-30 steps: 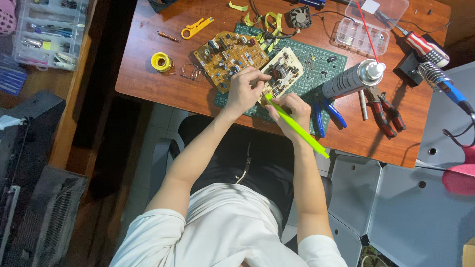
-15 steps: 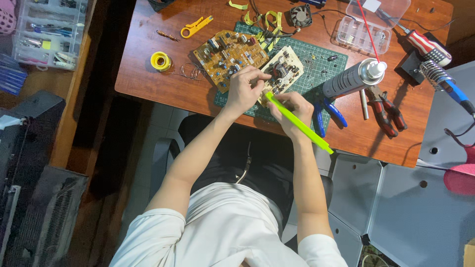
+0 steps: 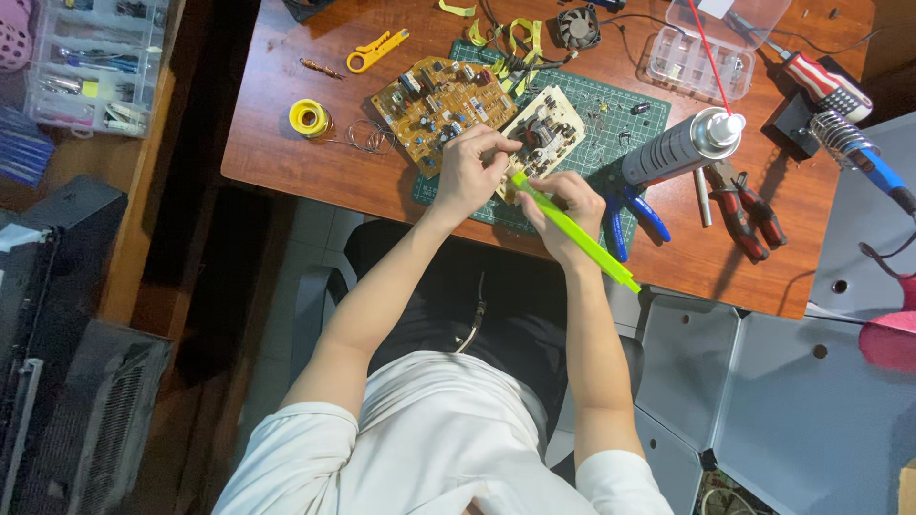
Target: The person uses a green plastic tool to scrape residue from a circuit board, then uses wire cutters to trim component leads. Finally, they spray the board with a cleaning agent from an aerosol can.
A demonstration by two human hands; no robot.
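1. A person in a white shirt sits at a wooden table [image 3: 286, 153], seen from above, with both bare hands over a green cutting mat [image 3: 611, 110].
2. A small cream circuit board [image 3: 544, 136] lies on the mat, near the mat's middle, tilted at an angle.
3. The left hand [image 3: 468, 172] rests at the near left edge of the cream circuit board, fingers curled and pinched on the board's edge; the exact hold is hard to make out.
4. The right hand [image 3: 565, 202] sits just in front of the cream circuit board, closed around a long lime-green tool [image 3: 574, 232]. The tool's tip touches the board's near edge, and its far end slants back towards the person's right.
5. A larger brown circuit board [image 3: 434, 105] lies just left of the cream board, partly on the mat.
6. A silver spray can [image 3: 682, 145] with a thin red straw lies on its side to the right of the cream board.
7. Blue-handled pliers [image 3: 630, 215] lie just right of the right hand, and red-handled pliers [image 3: 749, 205] lie further right, past the spray can.
8. A yellow solder spool [image 3: 309, 117] sits well left of the brown board, with loose wire beside it.
9. A clear compartment box [image 3: 701, 62] stands beyond the spray can, near the table's far edge.
10. A small black fan [image 3: 578, 27] sits beyond the cream board.
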